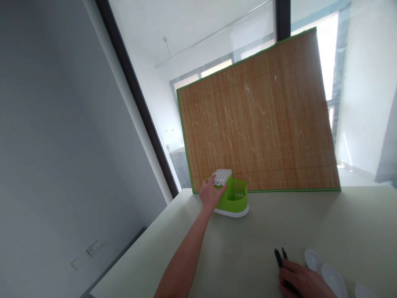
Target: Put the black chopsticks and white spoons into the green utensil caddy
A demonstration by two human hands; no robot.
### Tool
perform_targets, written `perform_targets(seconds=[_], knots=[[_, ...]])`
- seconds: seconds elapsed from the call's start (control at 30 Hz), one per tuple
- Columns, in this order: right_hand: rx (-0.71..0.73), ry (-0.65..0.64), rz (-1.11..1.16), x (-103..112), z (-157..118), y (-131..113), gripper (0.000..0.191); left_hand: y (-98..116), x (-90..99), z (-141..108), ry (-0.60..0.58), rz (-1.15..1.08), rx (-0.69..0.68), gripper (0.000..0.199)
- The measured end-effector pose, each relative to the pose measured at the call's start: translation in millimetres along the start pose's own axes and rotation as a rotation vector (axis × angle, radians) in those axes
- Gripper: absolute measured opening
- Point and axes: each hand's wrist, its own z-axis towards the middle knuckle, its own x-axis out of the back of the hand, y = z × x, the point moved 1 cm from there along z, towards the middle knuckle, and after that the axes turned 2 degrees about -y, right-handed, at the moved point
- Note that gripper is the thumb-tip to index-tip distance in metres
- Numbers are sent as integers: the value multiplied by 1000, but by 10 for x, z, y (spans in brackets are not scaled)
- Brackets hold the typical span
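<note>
A green and white utensil holder (237, 203) stands at the far left of the table, with a slotted white top and an open basket on its right. My left hand (210, 193) grips its left side, thumb to the front and fingers partly hidden behind. Near the front edge, my right hand (299, 279) is closed around a pair of thin black sticks that look like chopsticks (278, 257); their ends stick out past the fingers. White spoons lie right beside it: a small bowl (313, 260) and a larger one (334, 281), partly covered by the hand.
Another white piece (363, 291) shows at the bottom edge. Behind the holder, a bamboo mat (260, 120) with green edging leans against the window. The pale table (248, 248) ends on the left near a grey wall (62, 145) with a socket plate.
</note>
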Motion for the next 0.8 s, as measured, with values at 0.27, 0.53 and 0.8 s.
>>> perform_targets(seconds=[0.27, 0.53, 0.8], knots=[[11, 48, -34, -8, 29, 5, 16, 1139, -310, -546, -18, -196, -147, 62], [8, 80, -25, 27, 30, -35, 12, 1434, -319, -807, 37, -180, -132, 62], [11, 90, -13, 33, 16, -39, 14, 1315, -383, -1043, 2, -80, -236, 77]])
